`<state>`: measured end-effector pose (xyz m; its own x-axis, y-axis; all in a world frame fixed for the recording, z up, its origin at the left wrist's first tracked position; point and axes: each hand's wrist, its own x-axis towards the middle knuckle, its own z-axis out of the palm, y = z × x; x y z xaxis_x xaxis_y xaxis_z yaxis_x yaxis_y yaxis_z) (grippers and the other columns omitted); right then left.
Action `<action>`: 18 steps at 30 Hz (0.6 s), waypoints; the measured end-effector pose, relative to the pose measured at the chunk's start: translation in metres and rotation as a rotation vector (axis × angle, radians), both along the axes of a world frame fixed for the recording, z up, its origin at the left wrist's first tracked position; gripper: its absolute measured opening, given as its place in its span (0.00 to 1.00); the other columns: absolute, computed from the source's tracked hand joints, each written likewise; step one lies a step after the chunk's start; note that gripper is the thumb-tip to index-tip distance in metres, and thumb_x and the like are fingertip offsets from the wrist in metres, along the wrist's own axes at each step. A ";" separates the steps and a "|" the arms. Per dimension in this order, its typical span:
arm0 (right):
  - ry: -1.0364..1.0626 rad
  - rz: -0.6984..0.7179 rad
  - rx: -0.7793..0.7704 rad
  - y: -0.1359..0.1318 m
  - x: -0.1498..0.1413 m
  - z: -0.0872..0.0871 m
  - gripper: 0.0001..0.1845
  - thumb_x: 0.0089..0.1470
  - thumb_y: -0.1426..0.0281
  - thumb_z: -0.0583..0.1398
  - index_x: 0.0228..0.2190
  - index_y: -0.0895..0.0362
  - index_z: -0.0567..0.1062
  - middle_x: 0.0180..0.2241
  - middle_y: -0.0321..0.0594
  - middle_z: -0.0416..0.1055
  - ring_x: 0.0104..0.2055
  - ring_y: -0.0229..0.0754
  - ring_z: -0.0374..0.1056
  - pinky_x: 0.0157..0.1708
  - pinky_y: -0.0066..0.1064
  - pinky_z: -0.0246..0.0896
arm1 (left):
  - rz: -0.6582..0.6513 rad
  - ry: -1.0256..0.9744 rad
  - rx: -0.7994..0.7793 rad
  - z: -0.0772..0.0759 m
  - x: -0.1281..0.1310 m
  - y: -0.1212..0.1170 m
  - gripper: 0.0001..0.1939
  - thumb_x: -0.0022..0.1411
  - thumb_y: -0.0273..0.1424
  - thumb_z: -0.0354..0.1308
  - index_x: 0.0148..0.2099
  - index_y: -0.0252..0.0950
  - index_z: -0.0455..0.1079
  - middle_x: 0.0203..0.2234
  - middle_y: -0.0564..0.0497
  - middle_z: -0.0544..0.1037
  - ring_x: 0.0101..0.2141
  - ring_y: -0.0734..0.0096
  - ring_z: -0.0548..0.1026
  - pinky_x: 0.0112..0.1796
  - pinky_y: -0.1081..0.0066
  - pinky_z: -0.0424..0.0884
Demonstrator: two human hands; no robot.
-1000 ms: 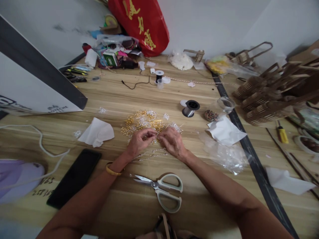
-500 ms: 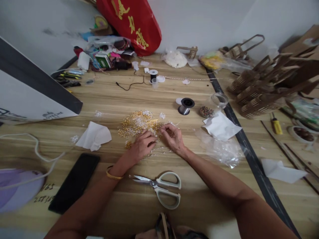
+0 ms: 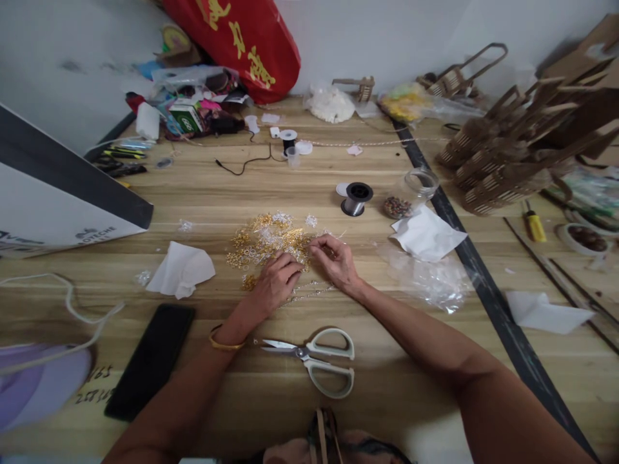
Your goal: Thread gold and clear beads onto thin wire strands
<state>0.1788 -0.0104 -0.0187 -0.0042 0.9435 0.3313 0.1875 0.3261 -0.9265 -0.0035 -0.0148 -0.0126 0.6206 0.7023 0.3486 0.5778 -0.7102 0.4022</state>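
Note:
My left hand (image 3: 277,281) rests at the lower edge of a pile of gold and clear beads and small rings (image 3: 264,240). Its fingers are curled together, and whatever lies beneath the fingertips is hidden. Just to the right, my right hand (image 3: 337,263) has thumb and forefinger bent toward each other in a pinch; anything between them is too small to make out. A thin beaded strand (image 3: 309,295) lies on the table below both hands. Nearer to me are scissors (image 3: 309,353) with pale handles, their blades slightly apart and pointing left.
A wire spool (image 3: 356,200) stands behind the hands, near a jar with beads (image 3: 397,207). White paper (image 3: 428,235) and clear plastic (image 3: 438,283) lie at right. To the left are crumpled paper (image 3: 181,270), a black phone (image 3: 149,362) and a white cable (image 3: 72,303).
The camera view has shifted slightly. Both hands stay at nearly the same place by the bead pile, with only small finger movement; the scissors have not visibly moved on the table.

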 end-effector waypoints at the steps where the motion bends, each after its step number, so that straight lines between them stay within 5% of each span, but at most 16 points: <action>1: 0.007 0.005 -0.001 0.000 0.000 -0.001 0.09 0.54 0.64 0.59 0.31 0.57 0.74 0.30 0.38 0.72 0.34 0.37 0.67 0.36 0.30 0.64 | 0.004 -0.002 0.001 0.000 0.000 0.000 0.08 0.62 0.24 0.52 0.39 0.35 0.73 0.33 0.48 0.73 0.38 0.66 0.69 0.44 0.62 0.68; 18: -0.050 0.013 0.059 -0.001 0.002 -0.002 0.07 0.56 0.66 0.58 0.31 0.57 0.73 0.30 0.38 0.71 0.33 0.36 0.66 0.34 0.29 0.63 | 0.069 -0.006 0.028 -0.002 -0.008 0.002 0.04 0.58 0.26 0.58 0.37 0.35 0.73 0.31 0.48 0.75 0.37 0.65 0.70 0.42 0.63 0.68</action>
<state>0.1805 -0.0115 -0.0202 -0.0338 0.9222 0.3853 0.2283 0.3824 -0.8953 -0.0120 -0.0130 -0.0146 0.5688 0.7332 0.3726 0.6235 -0.6798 0.3861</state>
